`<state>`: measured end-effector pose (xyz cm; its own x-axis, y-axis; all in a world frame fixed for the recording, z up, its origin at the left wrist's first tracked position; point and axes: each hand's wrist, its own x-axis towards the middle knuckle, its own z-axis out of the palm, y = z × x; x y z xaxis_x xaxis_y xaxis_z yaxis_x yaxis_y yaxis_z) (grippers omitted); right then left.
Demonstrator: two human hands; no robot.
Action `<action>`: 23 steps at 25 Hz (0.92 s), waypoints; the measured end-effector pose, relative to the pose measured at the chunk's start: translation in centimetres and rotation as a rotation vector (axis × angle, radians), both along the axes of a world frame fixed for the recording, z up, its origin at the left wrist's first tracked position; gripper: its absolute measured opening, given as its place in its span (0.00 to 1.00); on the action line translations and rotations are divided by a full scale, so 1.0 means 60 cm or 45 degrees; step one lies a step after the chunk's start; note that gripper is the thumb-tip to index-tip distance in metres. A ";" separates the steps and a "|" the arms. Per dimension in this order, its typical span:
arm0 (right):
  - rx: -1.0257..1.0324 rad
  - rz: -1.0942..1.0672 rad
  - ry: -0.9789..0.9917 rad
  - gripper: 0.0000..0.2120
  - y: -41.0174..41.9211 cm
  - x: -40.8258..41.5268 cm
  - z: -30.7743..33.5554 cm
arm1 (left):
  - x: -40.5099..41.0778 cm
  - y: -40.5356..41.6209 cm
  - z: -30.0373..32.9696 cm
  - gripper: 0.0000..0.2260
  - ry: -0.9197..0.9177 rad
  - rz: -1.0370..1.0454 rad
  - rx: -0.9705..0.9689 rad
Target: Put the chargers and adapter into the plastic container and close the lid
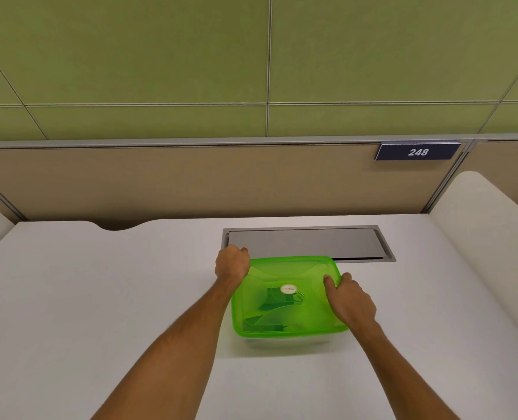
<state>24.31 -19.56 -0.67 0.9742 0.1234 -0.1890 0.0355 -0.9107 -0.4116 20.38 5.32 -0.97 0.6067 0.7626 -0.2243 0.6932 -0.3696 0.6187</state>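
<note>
Green lid [288, 295] on container, long axis running away; left hand [232, 263], right hand [350, 301] gripping edges.

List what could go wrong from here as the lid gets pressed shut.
1. The left hand and right hand press only two spots of the green lid, so other edges may stay unsealed.
2. A dark charger seen through the lid, if it sits high, could block closing.
</note>
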 end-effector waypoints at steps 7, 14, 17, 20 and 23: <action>0.128 0.041 0.126 0.33 0.041 0.092 0.007 | -0.001 -0.005 -0.005 0.22 0.019 -0.033 0.160; 0.161 -0.027 0.191 0.31 0.044 0.121 -0.004 | -0.007 -0.009 0.005 0.24 -0.020 -0.052 0.203; 0.161 -0.024 0.109 0.33 0.041 0.108 -0.001 | -0.014 -0.014 0.010 0.25 -0.051 -0.083 0.262; 0.071 -0.045 0.062 0.36 0.041 0.091 0.016 | -0.026 -0.018 0.027 0.26 -0.047 -0.142 0.320; -0.011 -0.055 -0.003 0.35 0.031 0.085 0.036 | -0.029 -0.010 0.053 0.26 -0.161 -0.196 0.386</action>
